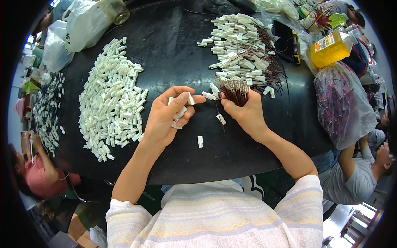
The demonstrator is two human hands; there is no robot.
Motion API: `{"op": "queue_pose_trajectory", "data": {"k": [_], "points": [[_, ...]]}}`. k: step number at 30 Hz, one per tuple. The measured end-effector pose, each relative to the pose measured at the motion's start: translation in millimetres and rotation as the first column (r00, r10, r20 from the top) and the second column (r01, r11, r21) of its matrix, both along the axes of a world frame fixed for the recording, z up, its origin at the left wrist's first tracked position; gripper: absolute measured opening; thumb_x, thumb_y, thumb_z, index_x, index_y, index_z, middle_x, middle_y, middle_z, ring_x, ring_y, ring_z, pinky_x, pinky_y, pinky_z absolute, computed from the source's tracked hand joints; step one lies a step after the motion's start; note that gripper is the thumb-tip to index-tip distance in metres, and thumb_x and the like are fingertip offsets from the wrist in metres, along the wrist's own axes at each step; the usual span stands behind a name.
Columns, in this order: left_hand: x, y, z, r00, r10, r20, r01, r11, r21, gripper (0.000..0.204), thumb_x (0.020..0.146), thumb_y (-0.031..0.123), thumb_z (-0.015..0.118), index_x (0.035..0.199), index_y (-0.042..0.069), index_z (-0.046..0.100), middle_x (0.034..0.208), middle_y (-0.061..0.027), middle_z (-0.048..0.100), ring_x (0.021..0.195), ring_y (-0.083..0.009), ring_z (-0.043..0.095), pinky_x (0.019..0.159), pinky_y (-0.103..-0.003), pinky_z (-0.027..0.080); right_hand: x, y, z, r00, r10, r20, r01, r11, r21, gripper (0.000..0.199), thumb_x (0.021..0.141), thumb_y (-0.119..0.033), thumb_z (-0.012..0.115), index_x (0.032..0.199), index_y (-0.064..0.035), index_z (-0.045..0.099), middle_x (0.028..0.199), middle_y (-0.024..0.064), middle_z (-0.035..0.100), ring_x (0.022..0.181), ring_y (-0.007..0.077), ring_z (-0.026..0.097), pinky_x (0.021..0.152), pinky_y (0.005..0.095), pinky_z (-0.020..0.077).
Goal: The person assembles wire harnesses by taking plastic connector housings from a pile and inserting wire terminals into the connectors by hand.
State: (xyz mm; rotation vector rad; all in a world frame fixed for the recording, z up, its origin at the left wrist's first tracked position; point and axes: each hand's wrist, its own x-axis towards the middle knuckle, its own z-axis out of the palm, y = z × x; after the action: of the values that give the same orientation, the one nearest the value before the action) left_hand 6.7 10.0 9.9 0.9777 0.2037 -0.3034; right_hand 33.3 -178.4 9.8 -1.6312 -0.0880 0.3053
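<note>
Several white plastic connector housings (180,112) lie in my left hand (165,113), its fingers curled around them and the thumb pressed on top. My right hand (247,110) grips a thick bundle of dark brown wires (233,91) with pale metal terminals at their upper ends. Just left of the bundle, a few white housings (211,93) sit close to the right fingers, apart from the left fingertips. A housing on a wire (221,119) hangs or lies below the bundle; which one I cannot tell. One loose housing (200,141) lies on the black table between my forearms.
A large heap of white housings (111,103) spreads left of my left hand. Beyond my right hand lies a pile of housings with brown wires (242,49). At the right are a yellow drink bottle (334,47) and a clear bag of wires (343,101). Other people sit on both sides.
</note>
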Motion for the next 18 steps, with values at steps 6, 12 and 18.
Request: {"op": "queue_pose_trajectory", "data": {"k": [6,12,18], "points": [[-5.3,-9.5,-1.5,1.0,0.006,0.008,-0.006,0.999,0.043,0.014,0.089,0.017,0.05,0.085,0.004,0.046,0.091,-0.0187,0.061,0.05,-0.006,0.044,0.036,-0.015,0.028,-3.8,2.5,-11.0,0.984,0.001,0.18,-0.001,1.0,0.001,0.015,0.069,0.001,0.061,0.083,0.0013,0.056,0.076,0.0024,0.055,0.066,0.0061,0.051,0.058,0.0207,0.0409],[-7.1,-14.7,-1.3,1.0,0.007,0.013,-0.008,0.996,0.091,0.017,0.089,0.018,0.05,0.082,0.004,0.044,0.087,-0.0181,0.061,0.048,-0.0075,0.043,0.034,-0.016,0.025,-2.1,2.1,-9.0,0.953,0.054,0.299,-0.043,0.998,-0.041,0.014,0.066,0.002,0.061,0.079,0.0025,0.058,0.084,0.0063,0.052,0.065,0.0121,0.051,0.055,0.0235,0.0393],[-11.8,-22.1,2.1,0.999,-0.018,0.034,0.01,0.974,0.228,0.016,0.087,0.016,0.053,0.081,0.004,0.043,0.079,-0.0137,0.061,0.045,-0.0067,0.042,0.035,-0.017,0.025,-2.5,1.5,-5.3,0.934,0.092,0.344,-0.066,0.994,-0.085,0.015,0.065,0.003,0.062,0.079,0.0019,0.059,0.083,0.0057,0.052,0.064,0.0113,0.051,0.053,0.0234,0.0392]]}}
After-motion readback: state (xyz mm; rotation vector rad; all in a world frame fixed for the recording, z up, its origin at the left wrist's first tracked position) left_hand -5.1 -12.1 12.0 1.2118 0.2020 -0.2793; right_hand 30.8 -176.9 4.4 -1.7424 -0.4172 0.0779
